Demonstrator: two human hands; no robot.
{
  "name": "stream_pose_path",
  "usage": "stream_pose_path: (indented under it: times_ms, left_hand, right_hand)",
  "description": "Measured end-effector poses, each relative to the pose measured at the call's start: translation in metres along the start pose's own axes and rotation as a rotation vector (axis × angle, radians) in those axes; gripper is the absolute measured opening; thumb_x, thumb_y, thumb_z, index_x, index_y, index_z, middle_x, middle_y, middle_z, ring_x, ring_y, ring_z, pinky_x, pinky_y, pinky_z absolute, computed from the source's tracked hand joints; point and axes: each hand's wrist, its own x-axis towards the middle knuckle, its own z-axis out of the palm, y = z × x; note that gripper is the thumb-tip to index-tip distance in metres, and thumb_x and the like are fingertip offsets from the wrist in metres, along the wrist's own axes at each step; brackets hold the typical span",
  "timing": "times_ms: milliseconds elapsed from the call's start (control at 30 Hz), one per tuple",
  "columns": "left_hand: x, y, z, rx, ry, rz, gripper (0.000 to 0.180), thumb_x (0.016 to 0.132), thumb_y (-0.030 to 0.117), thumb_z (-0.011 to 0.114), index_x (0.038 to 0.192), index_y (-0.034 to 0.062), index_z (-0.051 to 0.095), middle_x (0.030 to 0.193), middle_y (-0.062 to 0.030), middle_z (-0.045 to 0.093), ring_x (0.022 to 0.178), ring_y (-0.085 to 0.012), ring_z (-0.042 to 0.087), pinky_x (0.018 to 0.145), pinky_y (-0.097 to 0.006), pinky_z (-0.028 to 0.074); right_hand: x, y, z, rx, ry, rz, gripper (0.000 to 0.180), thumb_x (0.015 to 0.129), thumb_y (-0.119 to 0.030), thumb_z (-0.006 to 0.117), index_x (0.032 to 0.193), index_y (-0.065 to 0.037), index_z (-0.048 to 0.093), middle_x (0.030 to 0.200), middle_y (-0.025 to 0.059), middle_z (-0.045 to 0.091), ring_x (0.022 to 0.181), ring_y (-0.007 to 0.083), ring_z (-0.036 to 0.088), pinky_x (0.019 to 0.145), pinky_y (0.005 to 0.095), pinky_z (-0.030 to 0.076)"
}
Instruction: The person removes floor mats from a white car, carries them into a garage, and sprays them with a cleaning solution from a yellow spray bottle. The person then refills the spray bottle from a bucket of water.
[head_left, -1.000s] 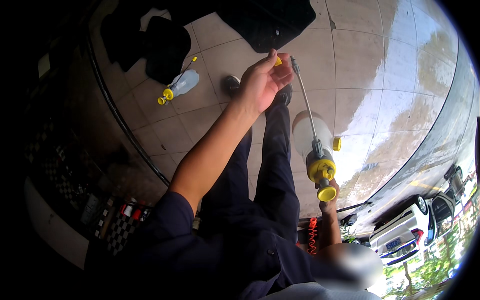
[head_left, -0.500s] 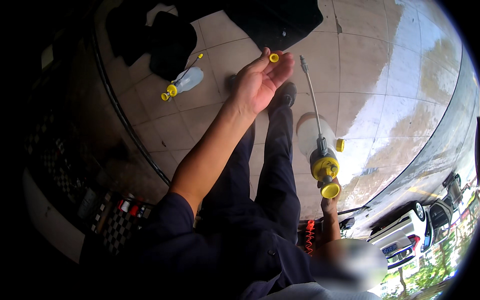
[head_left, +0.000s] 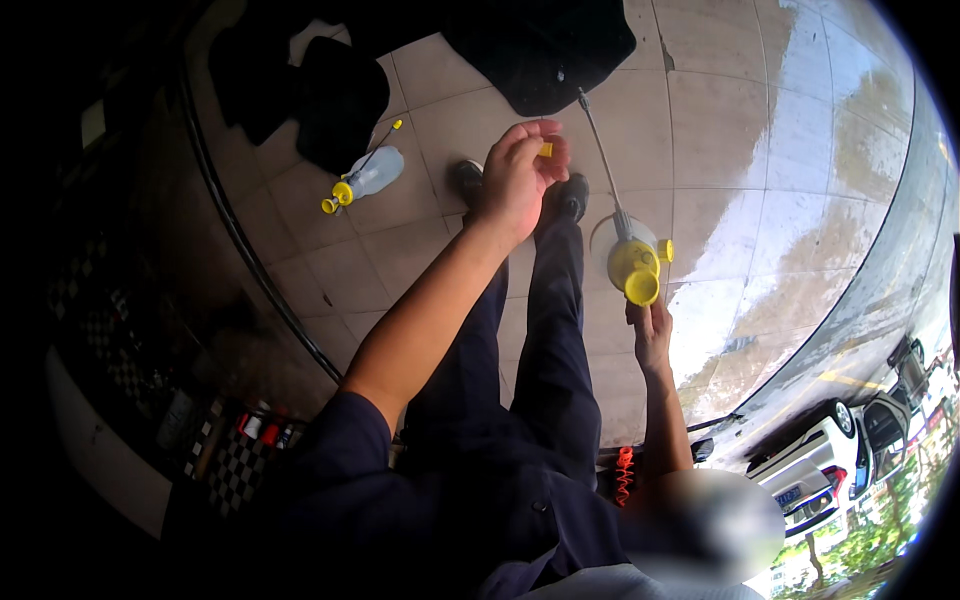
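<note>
Glossy beige tiled floor (head_left: 760, 150), left hand (head_left: 515, 180) grip pinching small yellow cap (head_left: 545, 150), right hand (head_left: 652, 335) grip closed on translucent sprayer bottle (head_left: 628, 255)

The left hand (head_left: 515, 180) is raised far out on an outstretched bare forearm, fingers curled together (thumb meeting the fingertips). The right hand (head_left: 652, 335) hangs low at the right, fingers closed.

- Dark navy short-sleeved shirt (head_left: 330, 490), sleeve ends just above the elbow, forearms bare.
- Shirt front has a placket with at least one dark button (head_left: 531, 506).
- Matching dark navy trousers (head_left: 545, 360), plain.
- Black shoes (head_left: 571, 196), rounded toes.
- Left hand (head_left: 515, 180) and right hand (head_left: 652, 335): no gloves; rings or watch not discernible.
</note>
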Motion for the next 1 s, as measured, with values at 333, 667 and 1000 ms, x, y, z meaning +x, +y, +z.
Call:
stream_pose_path:
  times_ms: [333, 667, 1000]
  left_hand:
    - [-0.012, -0.057, 0.02, 1.346, -0.388, 0.452, 0.037, 0.084, 0.038, 0.066, 0.095, 0.0036, 0.059, 0.084, -0.0104, 0.057, 0.076, -0.0243, 0.062, 0.066, -0.032, 0.049]
    - [0.004, -0.082, 0.022, 1.252, -0.279, 0.534, 0.024, 0.086, 0.022, 0.064, 0.096, 0.002, 0.056, 0.09, -0.0139, 0.057, 0.077, -0.0276, 0.061, 0.068, -0.034, 0.05]
    - [0.032, -0.071, -0.048, 0.45, 0.038, 0.077, 0.016, 0.094, 0.006, 0.041, 0.108, 0.0043, 0.049, 0.089, -0.0031, 0.052, 0.074, -0.0085, 0.051, 0.064, -0.022, 0.047]
  right_hand:
    - [0.062, 0.026, 0.013, -0.105, -0.056, 0.048, 0.03, 0.095, -0.031, 0.052, 0.084, -0.002, 0.054, 0.062, 0.0026, 0.051, 0.055, 0.0101, 0.047, 0.052, 0.0272, 0.039]
    - [0.097, 0.022, 0.019, -0.146, -0.062, 0.059, 0.035, 0.094, -0.035, 0.052, 0.082, -0.002, 0.053, 0.064, 0.0038, 0.052, 0.057, 0.0109, 0.048, 0.054, 0.0275, 0.04]
    - [0.188, 0.041, 0.04, -0.137, -0.053, 0.041, 0.039, 0.095, -0.038, 0.051, 0.08, -0.002, 0.055, 0.062, 0.0016, 0.051, 0.055, 0.0106, 0.048, 0.052, 0.0272, 0.041]
